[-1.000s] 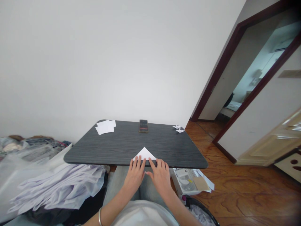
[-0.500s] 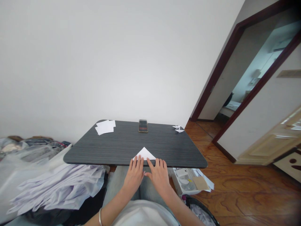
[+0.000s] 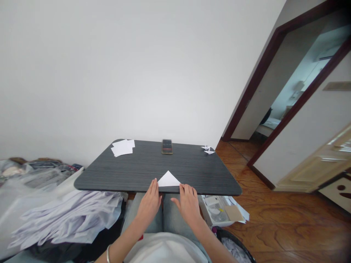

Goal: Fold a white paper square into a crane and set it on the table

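A white paper folded into a triangle (image 3: 168, 179) lies at the near edge of the dark table (image 3: 137, 171), its long side toward me. My left hand (image 3: 149, 202) rests with fingers stretched out and together, fingertips touching the triangle's left corner. My right hand (image 3: 188, 202) lies flat with fingers apart, fingertips at the triangle's right corner. Neither hand grips anything.
A stack of white sheets (image 3: 123, 147) sits at the table's far left, a phone (image 3: 167, 146) at the far middle, small folded paper figures (image 3: 208, 149) at the far right. Crumpled white paper (image 3: 65, 215) lies left of me, a box (image 3: 219, 212) and bin (image 3: 236, 248) right.
Both hands slid apart along the triangle's near edge, the left to the left corner, the right to the right corner. The paper stayed put.
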`<state>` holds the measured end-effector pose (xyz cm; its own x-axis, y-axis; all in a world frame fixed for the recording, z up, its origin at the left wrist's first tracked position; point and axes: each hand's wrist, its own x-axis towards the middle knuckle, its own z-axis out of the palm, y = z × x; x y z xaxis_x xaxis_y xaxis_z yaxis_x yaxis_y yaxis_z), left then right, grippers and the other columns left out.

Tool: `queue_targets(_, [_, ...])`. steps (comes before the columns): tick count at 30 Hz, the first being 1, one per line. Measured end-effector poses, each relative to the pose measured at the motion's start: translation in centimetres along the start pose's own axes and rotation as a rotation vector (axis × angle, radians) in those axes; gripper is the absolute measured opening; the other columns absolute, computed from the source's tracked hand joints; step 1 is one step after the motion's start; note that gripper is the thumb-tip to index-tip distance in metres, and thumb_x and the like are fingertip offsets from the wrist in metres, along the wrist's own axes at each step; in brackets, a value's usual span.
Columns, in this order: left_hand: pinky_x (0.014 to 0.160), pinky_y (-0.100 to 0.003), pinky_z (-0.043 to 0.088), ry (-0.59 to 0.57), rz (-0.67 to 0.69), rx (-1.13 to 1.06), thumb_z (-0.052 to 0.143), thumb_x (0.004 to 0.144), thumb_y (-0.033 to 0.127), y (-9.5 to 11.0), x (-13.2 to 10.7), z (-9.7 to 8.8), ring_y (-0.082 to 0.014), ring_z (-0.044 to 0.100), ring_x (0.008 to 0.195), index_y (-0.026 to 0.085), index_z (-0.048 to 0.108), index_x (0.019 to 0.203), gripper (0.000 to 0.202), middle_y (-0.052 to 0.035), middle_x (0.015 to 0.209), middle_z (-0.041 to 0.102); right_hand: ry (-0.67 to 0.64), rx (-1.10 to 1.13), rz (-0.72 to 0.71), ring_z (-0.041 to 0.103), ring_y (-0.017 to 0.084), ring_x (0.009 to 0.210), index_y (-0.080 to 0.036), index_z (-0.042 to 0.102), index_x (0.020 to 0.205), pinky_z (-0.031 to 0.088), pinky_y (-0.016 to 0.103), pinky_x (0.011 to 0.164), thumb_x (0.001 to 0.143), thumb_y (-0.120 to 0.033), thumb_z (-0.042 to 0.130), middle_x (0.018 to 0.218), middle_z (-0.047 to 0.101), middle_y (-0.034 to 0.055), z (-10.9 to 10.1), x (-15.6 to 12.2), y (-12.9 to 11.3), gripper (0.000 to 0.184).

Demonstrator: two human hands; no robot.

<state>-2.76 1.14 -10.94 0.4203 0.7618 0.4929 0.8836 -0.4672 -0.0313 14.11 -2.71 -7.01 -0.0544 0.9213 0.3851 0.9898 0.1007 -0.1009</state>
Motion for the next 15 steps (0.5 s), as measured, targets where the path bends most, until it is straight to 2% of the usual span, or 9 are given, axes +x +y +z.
queue_targets(5, [0.100, -0.041, 0.029, 0.000, 0.004, 0.048, 0.037, 0.079, 0.017, 0.4, -0.4, -0.7, -0.0274, 0.024, 0.127, 0.002, 0.035, 0.126, 0.049, -0.0177, 0.135, 0.034, -0.022, -0.054, -0.052, 0.045, 0.028, 0.098, -0.022, 0.045, 0.121, 0.031, 0.044, 0.088, 0.072, -0.042, 0.060, 0.103, 0.052, 0.0125, 0.0, 0.0, -0.2, 0.055])
queue_targets(7, [0.102, -0.041, 0.025, -0.016, 0.079, 0.061, 0.037, 0.079, 0.015, 1.0, -0.4, -0.7, -0.0263, 0.022, 0.128, 0.004, 0.032, 0.128, 0.051, -0.0150, 0.136, 0.033, -0.029, -0.072, -0.070, 0.045, 0.028, 0.098, -0.026, 0.044, 0.122, 0.031, 0.045, 0.087, 0.070, -0.044, 0.062, 0.102, 0.052, 0.0119, 0.0, 0.1, -0.3, 0.058])
queue_targets(12, [0.100, -0.039, 0.028, -0.061, 0.181, 0.021, 0.039, 0.079, 0.017, 2.1, 0.0, -0.5, -0.0262, 0.029, 0.124, 0.006, 0.033, 0.128, 0.051, -0.0139, 0.132, 0.039, -0.039, -0.104, -0.090, 0.046, 0.028, 0.096, -0.028, 0.043, 0.123, 0.031, 0.045, 0.087, 0.066, -0.045, 0.065, 0.099, 0.053, 0.0127, -0.1, 0.3, -0.5, 0.063])
queue_targets(15, [0.099, -0.040, 0.029, -0.095, 0.189, -0.026, 0.040, 0.079, 0.020, 2.4, 0.5, -0.8, -0.0272, 0.037, 0.118, 0.007, 0.037, 0.125, 0.048, -0.0139, 0.126, 0.046, -0.048, -0.124, -0.096, 0.046, 0.029, 0.096, -0.029, 0.044, 0.122, 0.031, 0.045, 0.086, 0.064, -0.045, 0.066, 0.099, 0.053, 0.0133, -0.1, 0.5, -0.6, 0.065])
